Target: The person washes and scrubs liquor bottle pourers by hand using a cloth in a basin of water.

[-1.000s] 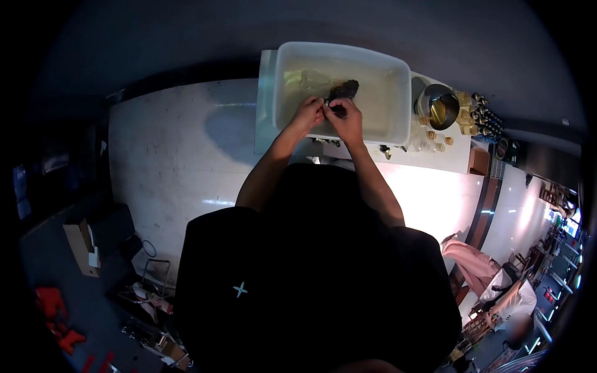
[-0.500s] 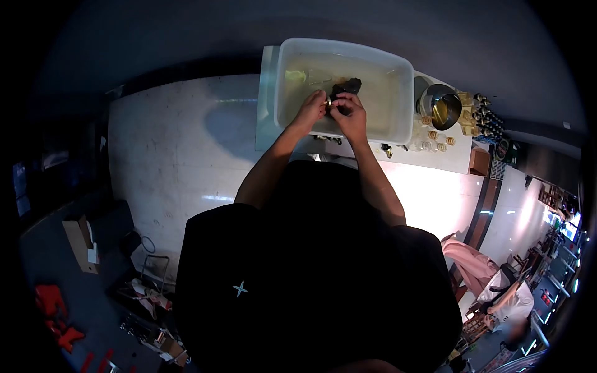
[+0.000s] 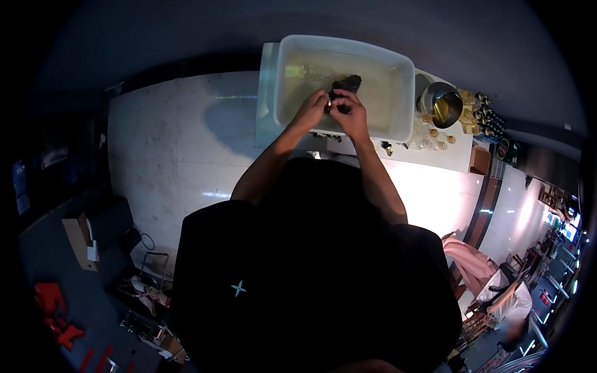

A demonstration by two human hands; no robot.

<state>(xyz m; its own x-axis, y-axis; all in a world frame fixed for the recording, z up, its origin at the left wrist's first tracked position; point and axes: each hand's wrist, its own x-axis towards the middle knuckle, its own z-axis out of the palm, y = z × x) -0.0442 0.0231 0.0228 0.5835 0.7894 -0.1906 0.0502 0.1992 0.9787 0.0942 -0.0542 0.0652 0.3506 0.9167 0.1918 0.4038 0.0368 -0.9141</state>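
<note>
Above the near side of a white plastic tub (image 3: 407,102) with cloudy yellowish liquid, my two hands meet fingertip to fingertip. Between them is a small gold-coloured metal piece (image 3: 329,104), mostly covered by fingers, so its kind does not show. My left hand (image 3: 309,112) is closed and pinches it from the left. On the other side, my right hand (image 3: 352,117) is closed with thumb and fingers at the same piece. A dark, wet-looking clump (image 3: 349,83) sits in the tub just beyond my fingers. Something pale yellow-green (image 3: 295,71) shows near the tub's far left corner.
Right of the tub stands a round metal bowl (image 3: 456,112) with something yellow inside. Small clear jars with gold tops (image 3: 442,145) cluster near it, and several dark-and-gold bottle-like things (image 3: 488,118) are beyond. A person in pink trousers (image 3: 469,260) is at lower right.
Both hands stay over the tub on the small gold-coloured piece, with only slight finger movement. The whole view has shifted a little.
</note>
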